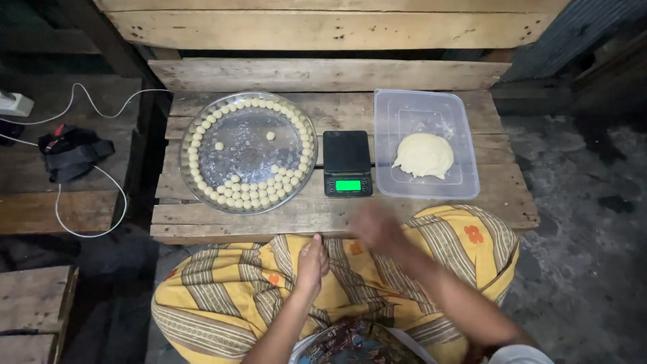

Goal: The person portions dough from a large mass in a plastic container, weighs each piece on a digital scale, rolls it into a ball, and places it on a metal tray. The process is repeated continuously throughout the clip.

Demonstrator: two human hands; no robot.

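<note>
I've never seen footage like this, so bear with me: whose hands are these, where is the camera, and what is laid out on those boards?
The single picture comes from a camera worn on a person's head, looking down. The left hand rests above the lap with fingers together; whether it holds anything cannot be told. The right hand is blurred near the edge of the wooden table. On the boards stand a round metal tray ringed with small dough balls, a black scale with a green display, and a clear plastic tub holding a lump of dough.

One tray (195, 121) – many dough balls (251, 194); one scale (347, 163); one tub (465, 121); one dough lump (424, 155).
</note>
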